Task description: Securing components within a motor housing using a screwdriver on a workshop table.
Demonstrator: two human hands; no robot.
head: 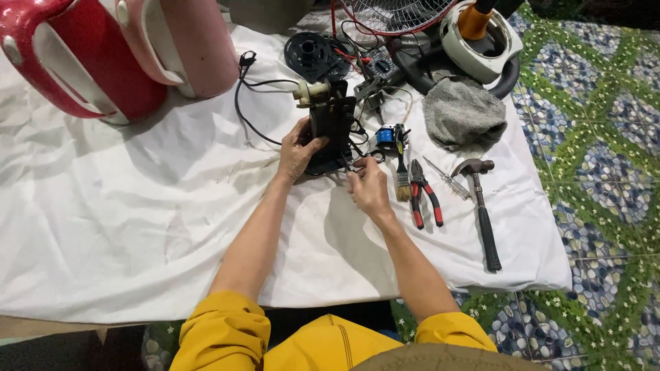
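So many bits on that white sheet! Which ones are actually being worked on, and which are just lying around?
In hand:
- black part, gripped by the left hand
- thin wires at its lower edge, pinched by the right hand

Lying about:
- pliers
- hammer
- screwdriver
- small brush
- grey cloth
- red and pink casings

Both hands (333, 168) on black part (331, 124)

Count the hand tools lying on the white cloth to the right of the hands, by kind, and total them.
Pliers, red handles: 1
Hammer, black handle: 1
Screwdriver: 1
Paintbrush: 1
Total: 4

The left hand grips the black motor part; the right hand touches its lower edge.
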